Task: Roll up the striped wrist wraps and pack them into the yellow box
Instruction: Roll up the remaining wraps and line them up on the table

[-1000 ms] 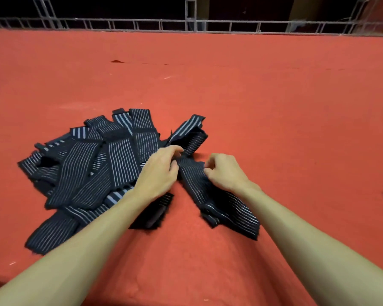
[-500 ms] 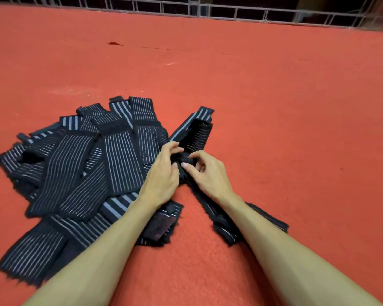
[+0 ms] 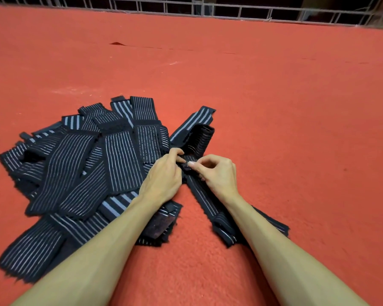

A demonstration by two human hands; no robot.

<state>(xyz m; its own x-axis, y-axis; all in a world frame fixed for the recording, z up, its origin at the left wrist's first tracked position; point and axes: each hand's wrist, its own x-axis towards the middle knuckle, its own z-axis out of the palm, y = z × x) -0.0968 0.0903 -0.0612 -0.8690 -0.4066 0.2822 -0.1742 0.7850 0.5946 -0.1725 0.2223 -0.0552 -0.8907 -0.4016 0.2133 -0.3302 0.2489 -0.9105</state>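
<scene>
The left hand and right hand both pinch the far end of 1 striped wrist wrap, its length trailing back toward the person, right of the pile of wraps.

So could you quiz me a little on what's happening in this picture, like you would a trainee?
1. True or false: a yellow box stands on the red carpet.
2. What do the left hand and the right hand pinch between them? A) one end of a striped wrap; B) the metal railing; C) a roll of tape.
3. Fill in: the pile of wraps lies on the person's ___ side.
Key: 1 false, no box is in view; 2 A; 3 left.
</scene>
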